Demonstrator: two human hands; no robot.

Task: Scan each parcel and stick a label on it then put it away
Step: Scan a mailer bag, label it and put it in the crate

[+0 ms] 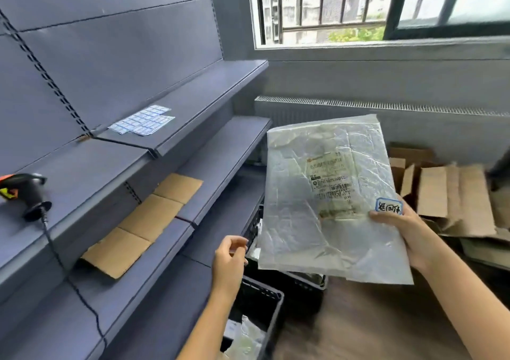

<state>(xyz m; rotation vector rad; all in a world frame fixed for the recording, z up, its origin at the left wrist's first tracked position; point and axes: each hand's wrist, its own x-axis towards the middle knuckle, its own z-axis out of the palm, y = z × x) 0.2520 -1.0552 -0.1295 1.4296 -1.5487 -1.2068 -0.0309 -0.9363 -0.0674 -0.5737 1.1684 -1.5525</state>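
Note:
My right hand point(405, 230) grips the right edge of a flat grey plastic parcel point(328, 202), held up in the air with its printed shipping slip facing me. A small blue-edged label point(389, 206) with handwriting sits on the parcel just above my thumb. My left hand point(230, 254) hovers left of the parcel's lower edge, fingers loosely curled, holding nothing. A black and orange barcode scanner point(26, 191) stands on the left shelf, its cable trailing down. Sheets of blank labels point(142, 121) lie on the upper shelf.
Grey metal shelves point(220, 150) fill the left side, with flat cardboard point(143, 221) on a lower one. Two black crates point(265, 301) with more bagged parcels stand on the floor below my hands. Flattened cartons point(452, 194) are piled at the right under the window.

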